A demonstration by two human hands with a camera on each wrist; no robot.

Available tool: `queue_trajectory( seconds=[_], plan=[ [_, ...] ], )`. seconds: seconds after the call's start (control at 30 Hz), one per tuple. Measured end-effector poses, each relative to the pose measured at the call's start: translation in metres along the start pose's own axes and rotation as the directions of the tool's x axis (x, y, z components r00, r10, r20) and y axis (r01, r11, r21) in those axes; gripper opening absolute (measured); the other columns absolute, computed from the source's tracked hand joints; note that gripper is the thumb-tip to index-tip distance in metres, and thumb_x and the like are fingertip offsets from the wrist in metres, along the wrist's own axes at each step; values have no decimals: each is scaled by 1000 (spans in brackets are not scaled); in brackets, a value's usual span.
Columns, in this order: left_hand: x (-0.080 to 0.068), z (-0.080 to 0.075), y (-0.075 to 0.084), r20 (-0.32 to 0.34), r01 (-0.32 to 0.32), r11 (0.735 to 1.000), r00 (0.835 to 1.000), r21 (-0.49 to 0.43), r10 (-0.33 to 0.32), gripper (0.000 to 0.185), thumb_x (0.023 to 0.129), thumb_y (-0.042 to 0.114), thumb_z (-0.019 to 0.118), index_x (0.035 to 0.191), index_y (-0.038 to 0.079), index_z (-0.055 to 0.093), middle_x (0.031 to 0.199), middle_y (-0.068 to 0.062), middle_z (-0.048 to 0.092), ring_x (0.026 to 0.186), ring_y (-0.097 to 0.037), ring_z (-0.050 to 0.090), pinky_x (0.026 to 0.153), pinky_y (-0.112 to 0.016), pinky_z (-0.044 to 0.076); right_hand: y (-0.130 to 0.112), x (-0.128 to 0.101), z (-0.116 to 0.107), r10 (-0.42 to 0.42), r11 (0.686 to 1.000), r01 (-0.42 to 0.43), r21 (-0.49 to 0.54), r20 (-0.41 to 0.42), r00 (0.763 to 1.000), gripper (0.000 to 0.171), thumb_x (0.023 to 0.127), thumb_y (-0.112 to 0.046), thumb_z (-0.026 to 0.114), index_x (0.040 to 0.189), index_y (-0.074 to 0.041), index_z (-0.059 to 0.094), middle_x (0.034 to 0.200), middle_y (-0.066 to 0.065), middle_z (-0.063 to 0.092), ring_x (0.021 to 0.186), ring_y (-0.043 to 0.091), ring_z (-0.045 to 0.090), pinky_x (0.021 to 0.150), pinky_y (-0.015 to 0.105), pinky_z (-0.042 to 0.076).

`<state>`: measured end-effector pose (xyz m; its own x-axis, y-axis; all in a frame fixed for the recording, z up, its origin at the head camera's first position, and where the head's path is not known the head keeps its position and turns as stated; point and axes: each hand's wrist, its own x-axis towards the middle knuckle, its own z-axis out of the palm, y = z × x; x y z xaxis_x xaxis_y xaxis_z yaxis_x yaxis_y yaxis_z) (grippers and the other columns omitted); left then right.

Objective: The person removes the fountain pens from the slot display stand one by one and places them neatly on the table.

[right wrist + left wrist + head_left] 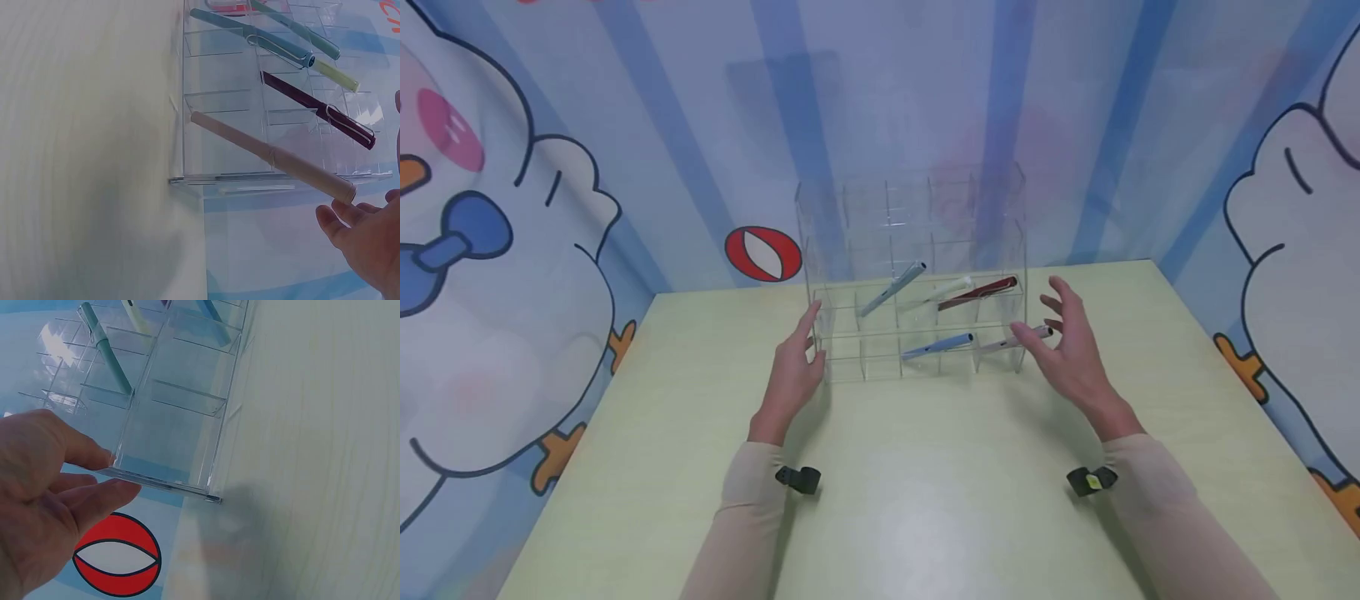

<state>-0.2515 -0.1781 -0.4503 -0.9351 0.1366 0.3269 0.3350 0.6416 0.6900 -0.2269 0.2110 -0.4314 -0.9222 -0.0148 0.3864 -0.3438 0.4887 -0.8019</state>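
Observation:
A clear acrylic pen rack (pixel 880 335) with several compartments stands at the back of the table. My left hand (pixel 793 367) is at its left side wall, fingers extended and touching the wall's edge; the left wrist view shows the fingertips (pixel 128 489) there. Beyond the right wall, my right hand (pixel 1071 354) has spread fingers, its thumb near the cap of a pale pink pen (pixel 244 140). That pen leans in the lower right compartment. A blue pen (pixel 938 345) leans in the lower row. Higher up are a teal pen (pixel 892 289), a pale yellow-green pen (pixel 950 288) and a dark red pen (pixel 977 293).
The light wooden table (pixel 925 483) extends in front of the rack. Behind it rises a blue striped backdrop (pixel 910 108) with printed cartoon birds on both sides. A black wrist camera (pixel 799 479) is on the left sleeve, another camera (pixel 1092 481) on the right.

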Motion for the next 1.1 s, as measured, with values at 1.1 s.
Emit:
queue_trajectory(
  seconds=[1.1],
  plan=[
    [-1, 3, -4, -13, 45, 997, 999, -70, -46, 72, 94, -7, 60, 154, 23, 33, 146, -23, 49, 121, -42, 59, 94, -50, 52, -18, 36, 8, -277, 957, 265, -121, -98, 956, 58, 89, 2, 72, 142, 1, 48, 140, 19, 50, 100, 31, 63, 72, 36, 50]
  ],
)
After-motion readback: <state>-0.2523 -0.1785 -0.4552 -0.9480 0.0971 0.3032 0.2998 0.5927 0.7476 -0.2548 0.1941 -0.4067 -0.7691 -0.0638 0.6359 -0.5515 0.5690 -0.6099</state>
